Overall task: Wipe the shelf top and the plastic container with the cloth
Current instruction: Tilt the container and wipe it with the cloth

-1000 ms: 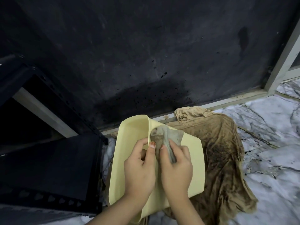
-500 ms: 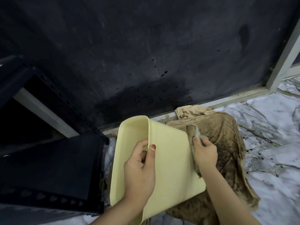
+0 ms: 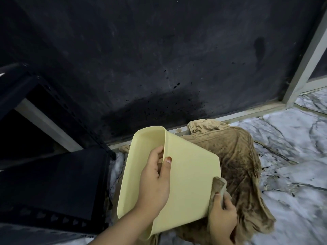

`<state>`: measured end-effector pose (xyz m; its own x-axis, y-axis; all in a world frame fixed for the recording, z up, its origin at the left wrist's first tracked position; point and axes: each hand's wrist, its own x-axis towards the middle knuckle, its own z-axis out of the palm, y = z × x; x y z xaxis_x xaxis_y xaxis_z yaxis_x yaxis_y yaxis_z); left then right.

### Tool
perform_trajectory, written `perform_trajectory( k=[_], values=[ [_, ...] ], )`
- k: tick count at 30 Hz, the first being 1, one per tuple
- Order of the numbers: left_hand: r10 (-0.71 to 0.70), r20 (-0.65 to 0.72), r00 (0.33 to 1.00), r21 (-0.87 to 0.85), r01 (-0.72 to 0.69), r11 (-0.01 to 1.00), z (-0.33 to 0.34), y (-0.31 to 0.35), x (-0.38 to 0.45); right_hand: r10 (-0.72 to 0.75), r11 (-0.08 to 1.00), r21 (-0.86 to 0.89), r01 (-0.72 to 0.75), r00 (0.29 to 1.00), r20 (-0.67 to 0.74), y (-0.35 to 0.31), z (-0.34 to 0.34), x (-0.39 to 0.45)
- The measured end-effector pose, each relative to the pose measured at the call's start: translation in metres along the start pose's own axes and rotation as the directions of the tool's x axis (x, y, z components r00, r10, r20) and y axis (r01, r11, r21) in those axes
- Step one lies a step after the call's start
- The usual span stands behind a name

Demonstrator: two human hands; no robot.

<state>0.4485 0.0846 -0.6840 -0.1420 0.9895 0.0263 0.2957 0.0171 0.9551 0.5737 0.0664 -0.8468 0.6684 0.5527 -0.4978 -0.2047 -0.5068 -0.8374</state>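
Head view: the pale yellow rectangular plastic container [image 3: 185, 175] is held off the marble floor [image 3: 292, 156], tilted on edge, outer base facing the camera, long axis running from upper left to lower right. The left hand [image 3: 155, 177] clamps its rim, thumb on the base, fingers inside. The right hand [image 3: 223, 213] grips a bunched grey-brown cloth [image 3: 218, 187] touching the container's lower right edge. The unwiped face lies up and left of that grip. The black metal shelf [image 3: 53, 183] stands at left. A stained tan rag [image 3: 238, 156] lies beneath.
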Motion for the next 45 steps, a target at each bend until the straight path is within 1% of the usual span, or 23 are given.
perform_trajectory(
  k=[2,5,9,12,14,17,22,25,27,29,31,34,37,40,43,45],
  values=[
    [-0.018,0.009,1.000,-0.011,0.018,1.000,-0.001,0.005,0.007,-0.045,0.999,0.020,0.046,0.999,-0.007,-0.006,0.003,-0.020],
    [-0.028,0.002,1.000,0.028,0.028,0.999,-0.007,0.013,0.015,-0.171,0.984,0.054,0.169,0.985,0.025,-0.024,0.010,-0.045],
    [-0.027,0.057,0.998,0.088,0.022,0.996,-0.011,0.019,0.017,-0.372,0.928,0.096,0.361,0.917,0.144,-0.063,0.017,-0.062],
    [0.015,0.083,0.996,0.165,-0.029,0.986,-0.010,0.019,0.017,-0.470,0.882,0.141,0.450,0.863,0.187,-0.090,0.016,-0.066],
    [0.008,0.092,0.996,0.187,-0.025,0.982,-0.008,0.019,0.016,-0.505,0.863,0.138,0.486,0.837,0.209,-0.106,0.013,-0.065],
    [-0.027,0.074,0.997,0.199,0.012,0.980,-0.007,0.023,0.014,-0.524,0.851,0.103,0.515,0.823,0.220,-0.119,0.007,-0.059],
    [-0.037,0.158,0.987,0.227,0.000,0.974,-0.006,0.035,0.008,-0.532,0.845,0.053,0.532,0.825,0.191,-0.123,-0.008,-0.054],
    [-0.045,0.113,0.993,0.154,0.027,0.988,-0.001,0.042,0.004,-0.547,0.834,0.039,0.551,0.814,0.196,-0.121,-0.015,-0.057],
    [-0.089,0.068,0.994,0.103,0.082,0.991,0.002,0.048,0.002,-0.554,0.827,0.031,0.561,0.806,0.210,-0.117,-0.017,-0.061],
    [-0.146,0.014,0.989,0.101,0.144,0.984,0.001,0.052,0.000,-0.554,0.827,0.040,0.561,0.801,0.228,-0.112,-0.017,-0.068],
    [-0.169,-0.034,0.985,0.111,0.172,0.979,-0.001,0.054,0.000,-0.569,0.817,0.046,0.575,0.788,0.235,-0.108,-0.017,-0.075],
    [-0.143,-0.067,0.987,0.141,0.151,0.978,-0.007,0.054,-0.001,-0.592,0.800,0.048,0.598,0.772,0.233,-0.106,-0.018,-0.084],
    [-0.099,-0.027,0.995,0.142,0.102,0.985,-0.019,0.056,0.001,-0.627,0.772,0.058,0.633,0.743,0.234,-0.108,-0.016,-0.092],
    [-0.055,0.028,0.998,0.175,0.050,0.983,-0.026,0.053,0.001,-0.642,0.750,0.029,0.661,0.717,0.271,-0.109,-0.015,-0.095],
    [-0.064,0.076,0.995,0.203,0.047,0.978,-0.026,0.042,0.000,-0.573,0.803,0.023,0.595,0.762,0.302,-0.101,-0.015,-0.085],
    [-0.074,0.093,0.993,0.195,0.055,0.979,-0.027,0.036,0.002,-0.518,0.844,0.020,0.536,0.806,0.286,-0.095,-0.017,-0.075]
  ],
)
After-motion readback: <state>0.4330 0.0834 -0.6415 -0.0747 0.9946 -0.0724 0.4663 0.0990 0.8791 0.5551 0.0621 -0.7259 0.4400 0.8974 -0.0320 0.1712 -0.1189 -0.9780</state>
